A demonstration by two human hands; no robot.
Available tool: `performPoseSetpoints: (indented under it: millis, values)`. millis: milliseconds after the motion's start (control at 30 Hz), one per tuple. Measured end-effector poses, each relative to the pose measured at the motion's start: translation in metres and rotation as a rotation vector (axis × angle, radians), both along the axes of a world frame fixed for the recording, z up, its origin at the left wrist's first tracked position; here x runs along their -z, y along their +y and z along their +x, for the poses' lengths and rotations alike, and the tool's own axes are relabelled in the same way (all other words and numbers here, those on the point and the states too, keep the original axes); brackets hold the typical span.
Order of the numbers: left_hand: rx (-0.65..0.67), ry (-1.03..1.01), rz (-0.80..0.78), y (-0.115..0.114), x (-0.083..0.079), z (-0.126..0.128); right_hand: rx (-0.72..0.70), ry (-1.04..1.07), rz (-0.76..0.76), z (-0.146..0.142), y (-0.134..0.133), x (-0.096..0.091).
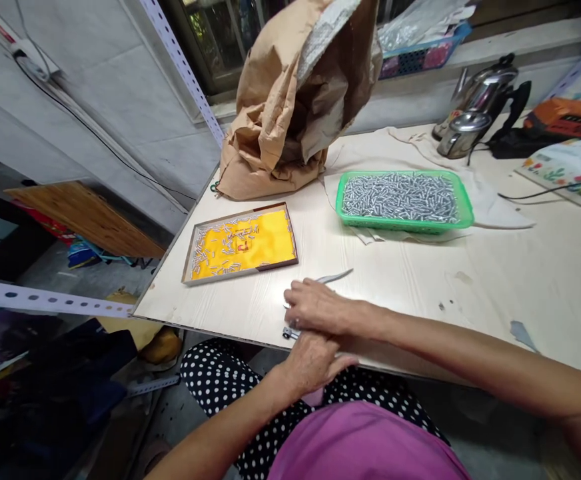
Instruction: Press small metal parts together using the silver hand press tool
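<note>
My right hand (316, 307) lies knuckles up near the table's front edge, fingers closed on a thin metal tool (338, 275) whose flat end sticks out behind the hand. My left hand (314, 363) sits just under it at the table edge (210, 331), fingers curled, partly covered by the right hand. A small metal part (288, 332) shows at its fingertips. To the left lies a shallow tray with a yellow lining (265, 241) that holds several small metal pins. A green plastic basket (463, 212) full of the same pins stands further back.
A crumpled brown paper sack (290, 100) stands behind the yellow tray. A metal kettle (475, 107), an orange box (568, 117) and a cable (545, 193) are at the back right. A white cloth (495, 200) lies under the basket. A perforated metal rail (45, 301) crosses at the left.
</note>
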State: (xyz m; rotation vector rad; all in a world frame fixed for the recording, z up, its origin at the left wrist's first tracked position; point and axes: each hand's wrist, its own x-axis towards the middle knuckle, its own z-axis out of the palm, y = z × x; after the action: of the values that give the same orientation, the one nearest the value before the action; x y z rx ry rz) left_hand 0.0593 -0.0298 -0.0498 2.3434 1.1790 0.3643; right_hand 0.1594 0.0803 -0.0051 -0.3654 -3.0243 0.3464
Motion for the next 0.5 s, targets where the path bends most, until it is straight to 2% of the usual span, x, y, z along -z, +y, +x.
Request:
performPoseSetpoints:
  millis: [67,167,367,500]
  values:
    - [-0.012,0.030,-0.021,-0.001,0.005,-0.002,-0.098,-0.019,0.000,-0.017,-0.006,0.002]
    - [-0.021,0.071,-0.018,-0.001,0.010,-0.007,-0.153,-0.011,0.002,-0.027,-0.006,0.005]
    - [0.013,0.094,0.024,0.004,0.014,-0.012,-0.132,0.081,-0.058,-0.018,0.000,0.011]
    - [0.061,0.075,0.037,0.007,0.013,-0.013,-0.190,0.083,-0.098,-0.021,0.005,0.018]
